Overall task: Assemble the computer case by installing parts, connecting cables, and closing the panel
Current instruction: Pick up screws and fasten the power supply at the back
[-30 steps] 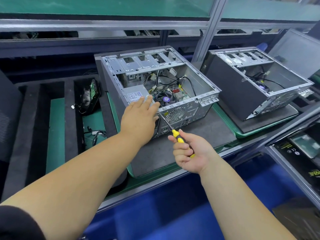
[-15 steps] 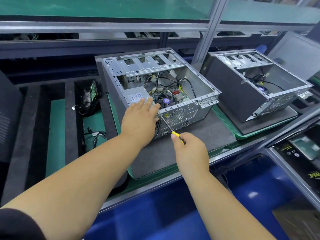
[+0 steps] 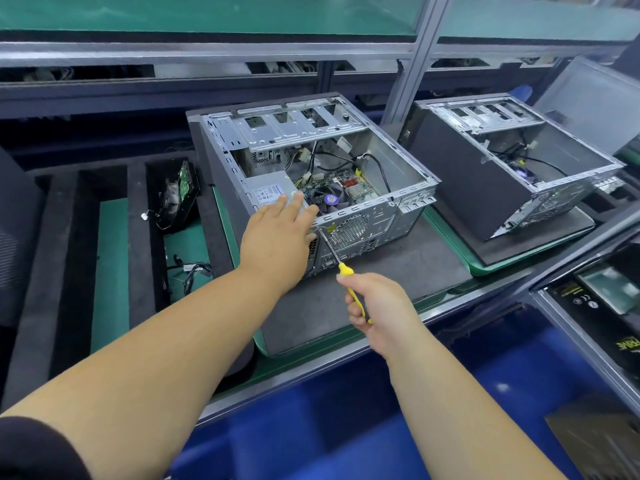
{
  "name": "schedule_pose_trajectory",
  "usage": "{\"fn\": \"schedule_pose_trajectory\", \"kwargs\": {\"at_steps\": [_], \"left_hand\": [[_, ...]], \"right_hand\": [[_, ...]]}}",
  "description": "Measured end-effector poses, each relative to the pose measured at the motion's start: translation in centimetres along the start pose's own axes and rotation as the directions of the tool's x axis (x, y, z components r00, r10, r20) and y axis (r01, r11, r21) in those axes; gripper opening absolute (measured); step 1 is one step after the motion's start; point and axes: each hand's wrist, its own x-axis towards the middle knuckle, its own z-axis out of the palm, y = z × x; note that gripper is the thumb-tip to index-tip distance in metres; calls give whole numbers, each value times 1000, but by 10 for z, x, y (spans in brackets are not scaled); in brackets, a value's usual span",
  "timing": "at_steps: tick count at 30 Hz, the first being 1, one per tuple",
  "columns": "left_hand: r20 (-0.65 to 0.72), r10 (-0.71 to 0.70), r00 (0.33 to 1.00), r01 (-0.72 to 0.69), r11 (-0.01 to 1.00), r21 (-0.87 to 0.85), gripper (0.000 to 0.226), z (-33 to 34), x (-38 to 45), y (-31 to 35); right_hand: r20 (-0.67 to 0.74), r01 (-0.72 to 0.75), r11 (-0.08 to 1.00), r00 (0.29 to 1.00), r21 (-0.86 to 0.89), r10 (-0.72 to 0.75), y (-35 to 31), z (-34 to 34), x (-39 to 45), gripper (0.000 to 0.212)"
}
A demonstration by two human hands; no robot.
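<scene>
Left hand rests flat on the computer case; right hand grips a screwdriver, seemingly touching its rear.

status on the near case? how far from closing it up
Done: motherboard with fan and power supply sit inside the near case; cables run across the interior. In hand: the left hand rests flat on the power supply at the rear corner while the right hand grips a yellow screwdriver, tip at the rear panel, apparently at a screw. Left: the side is open, no panel fitted.
</scene>
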Motion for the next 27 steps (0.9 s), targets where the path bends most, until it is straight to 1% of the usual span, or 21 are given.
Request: {"fn": "schedule_pose_trajectory", "kwargs": {"at_steps": [1, 2, 3, 4, 5, 6, 7, 9, 11, 12, 13, 14, 16, 18, 20, 22, 23, 24, 25, 26, 27], "left_hand": [[2, -1, 1000, 1, 1000, 1, 49, 0, 0, 0], [4, -4, 1000, 4, 1000, 0, 50, 0, 0, 0], [5, -7, 1000, 7, 1000, -4, 50, 0, 0, 0], [5, -10, 1000, 10, 1000, -9, 50, 0, 0, -1], [4, -11, 1000, 11, 1000, -12, 50, 0, 0, -1], [3, -11, 1000, 11, 1000, -13, 50, 0, -1, -1], [4, -8, 1000, 8, 1000, -13, 50, 0, -1, 0], [6, -2, 1000, 2, 1000, -17, 50, -1, 0, 0], [5, 0, 1000, 0, 1000, -15, 50, -1, 0, 0], [4, 1, 1000, -1, 1000, -14, 49, 0, 0, 0], [3, 1, 1000, -1, 1000, -14, 49, 0, 0, 0], [1, 0, 1000, 0, 1000, -14, 49, 0, 0, -1], [-1, -1, 1000, 1, 1000, -11, 49, 0, -1, 0], [-6, 2, 1000, -2, 1000, -8, 49, 0, -1, 0], [-9, -3, 1000, 2, 1000, -11, 49, 0, -1, 0], [-8, -7, 1000, 7, 1000, -8, 49, 0, -1, 0], [-7, -8, 1000, 8, 1000, -7, 49, 0, -1, 0], [-5, -8, 1000, 8, 1000, -7, 49, 0, 0, 0], [-2, -10, 1000, 10, 1000, -8, 49, 0, 0, 0], [-1, -12, 1000, 12, 1000, -11, 49, -1, 0, 0], [-1, -13, 1000, 13, 1000, -14, 49, -1, 0, 0]], "right_hand": [[-81, 131, 966, 985, -225, -152, 2, 0, -2, 25], [-121, 225, 862, 943, -454, -309, 5, -1, -5, 29], [-122, 273, 717, 887, -641, -446, 8, -1, -6, 31], [-102, 286, 574, 829, -767, -549, 11, -1, -7, 32], [-80, 295, 478, 780, -827, -621, 14, -1, -8, 34], [-65, 314, 444, 752, -839, -655, 15, 0, -7, 34], [-63, 341, 476, 758, -811, -650, 15, 0, -5, 34], [-89, 374, 677, 835, -634, -544, 13, 3, -1, 34], [-87, 254, 931, 955, -262, -285, 9, 6, 1, 36], [-32, 121, 991, 992, -52, -123, 7, 6, 1, 36], [60, -33, 992, 998, 121, 26, 4, 4, 1, 36], [164, -180, 951, 976, 252, 141, 1, 2, 1, 36], [328, -370, 850, 911, 376, 252, -5, -6, 2, 35], [383, -407, 834, 886, 372, 262, -9, -12, 5, 35], [349, -354, 876, 907, 327, 236, -9, -11, 5, 35], [243, -237, 938, 954, 252, 176, -6, -7, 3, 29], [149, -126, 981, 983, 150, 103, -4, -5, 2, 26], [40, 21, 999, 999, -35, -19, -1, -4, -1, 25], [-45, 159, 947, 983, -278, -178, 1, -3, -4, 25], [-86, 249, 815, 936, -523, -341, 5, -3, -7, 25], [-84, 284, 642, 873, -712, -480, 8, -3, -9, 26]]}}
